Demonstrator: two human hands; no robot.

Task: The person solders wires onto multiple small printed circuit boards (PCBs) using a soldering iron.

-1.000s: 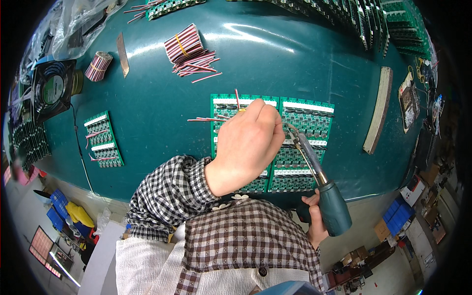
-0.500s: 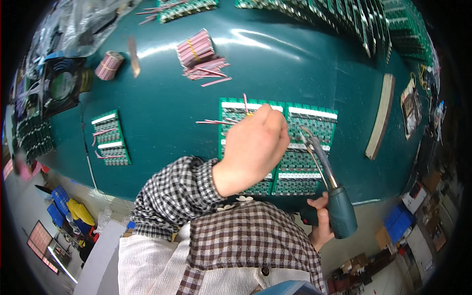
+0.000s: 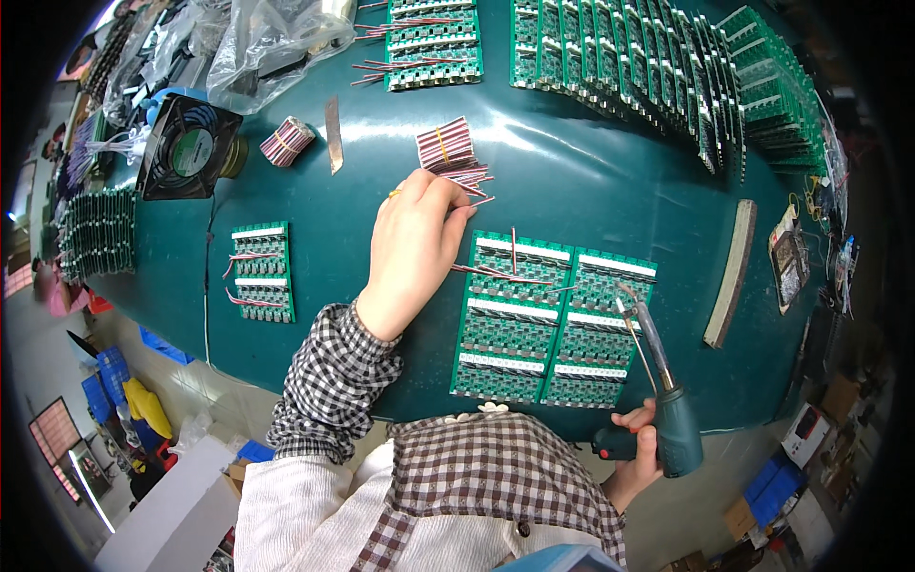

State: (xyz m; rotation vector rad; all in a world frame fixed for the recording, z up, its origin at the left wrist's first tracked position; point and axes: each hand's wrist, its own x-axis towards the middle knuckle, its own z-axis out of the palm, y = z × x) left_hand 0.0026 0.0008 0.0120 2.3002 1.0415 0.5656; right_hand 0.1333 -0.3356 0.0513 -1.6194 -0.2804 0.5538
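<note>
At a bundle of short red and white wires (image 3: 445,143), my left hand (image 3: 412,236) has its fingertips pinched together on one of the loose wires (image 3: 483,201) beside it. My right hand (image 3: 640,456) grips the handle of a dark green soldering gun (image 3: 679,434). The gun's metal tip (image 3: 625,297) is over the right half of a green circuit board panel (image 3: 510,338) with white connector strips. More red and white wires (image 3: 500,274) lie across the panel's upper left part, and one stands along its top strip.
A smaller board (image 3: 260,303) with wires lies left. A second wire bundle (image 3: 287,142), a flat strip (image 3: 334,136) and a black fan (image 3: 191,147) are farther back. Rows of upright boards (image 3: 620,67) stand at the back right. A wooden bar (image 3: 731,276) lies right.
My left hand has moved from over the board panel left and away to the loose wires, uncovering wires on the panel. My right hand keeps holding the soldering gun. The view has shifted.
</note>
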